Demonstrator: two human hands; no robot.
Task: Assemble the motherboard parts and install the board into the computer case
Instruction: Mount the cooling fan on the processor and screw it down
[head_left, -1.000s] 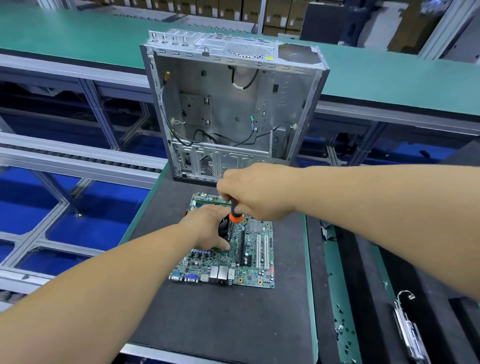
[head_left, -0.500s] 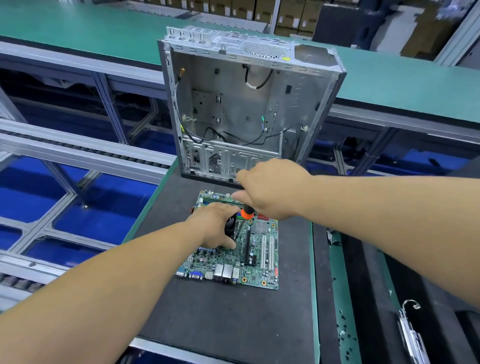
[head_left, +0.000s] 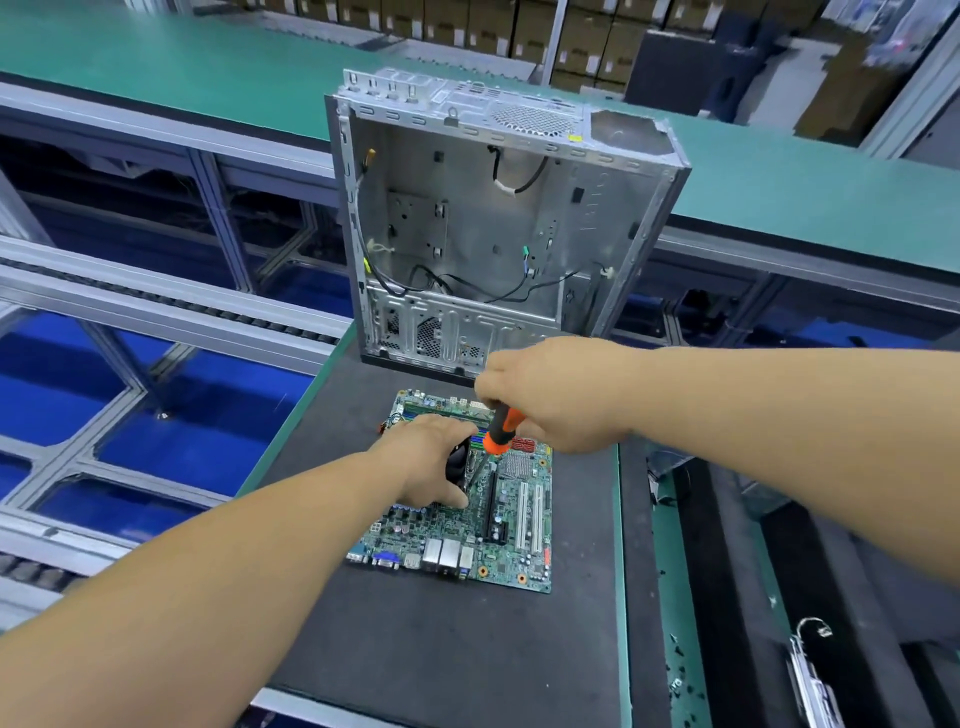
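Orange-handled screwdriver (head_left: 497, 431) clenched in your right hand (head_left: 550, 395): keep it plumb while your left hand (head_left: 428, 460), grip curled, steadies the black cooler (head_left: 458, 464) on the motherboard (head_left: 511, 525).

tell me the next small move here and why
Probably keep turning the screwdriver to seat the cooler screw. The right hand grips its orange handle with the tip down beside the cooler, the left hand steadies that cooler on the motherboard, and the case stands empty behind.
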